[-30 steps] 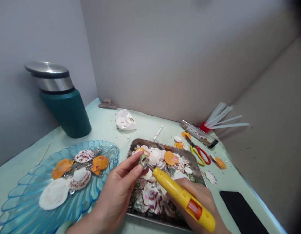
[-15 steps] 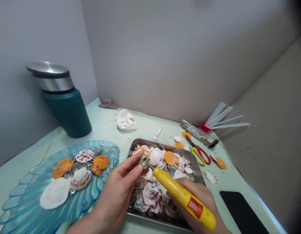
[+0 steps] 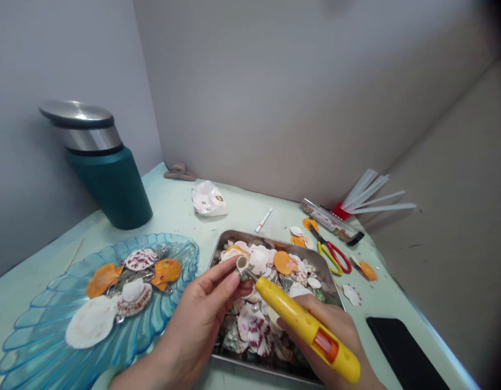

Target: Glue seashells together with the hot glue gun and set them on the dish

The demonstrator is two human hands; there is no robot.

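Over a metal tray [image 3: 336, 275] full of shells, my left hand [image 3: 207, 303] pinches a small green snail shell [image 3: 242, 265] between thumb and fingers. The round pale opening of the shell faces up. My right hand [image 3: 331, 319] is wrapped round a yellow glue gun [image 3: 291, 306] with a red switch on its side. The gun's metal nozzle points up and left, close against the shell; whether it touches cannot be told. Some fingers of my right hand are hidden behind the gun. A purple-striped scallop shell [image 3: 259, 333] lies in the tray below.
A blue scalloped dish [image 3: 43, 330] with several shells stands at left, a green tumbler [image 3: 112, 187] behind it. Scissors [image 3: 333, 254], loose shells, translucent sticks [image 3: 368, 195] and a black phone [image 3: 400, 346] lie right. Crumpled white paper [image 3: 209, 199] and a white pen [image 3: 264, 220] sit behind the tray.
The snail shell has turned in my left fingers, so its opening now shows more fully and faces up. My right hand and the glue gun have hardly moved.
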